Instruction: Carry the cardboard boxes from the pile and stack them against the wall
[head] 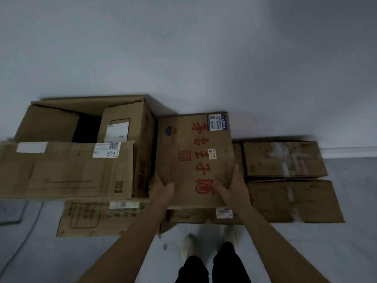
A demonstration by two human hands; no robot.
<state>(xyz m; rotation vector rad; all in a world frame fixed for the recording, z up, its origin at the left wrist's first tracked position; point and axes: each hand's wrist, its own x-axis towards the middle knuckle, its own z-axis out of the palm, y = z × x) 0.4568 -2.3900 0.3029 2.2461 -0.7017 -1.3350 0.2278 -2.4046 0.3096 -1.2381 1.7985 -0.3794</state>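
Note:
A cardboard box with red characters (193,144) sits in the middle, on top of a lower box (189,216), close to the grey wall (183,48). My left hand (162,188) grips its near left corner. My right hand (234,187) grips its near right edge, thumb on the top face. To the left stands a large open box (67,170) with raised flaps, on top of a flattened-looking box (91,219). To the right two low taped boxes (285,160) lie side by side on the floor.
The pale floor (40,258) spreads in front of the stack, with my feet and shoes (189,246) just before the boxes. A cable (26,237) and a dark flat item (10,213) lie at the far left. A skirting board (350,152) runs along the wall at right.

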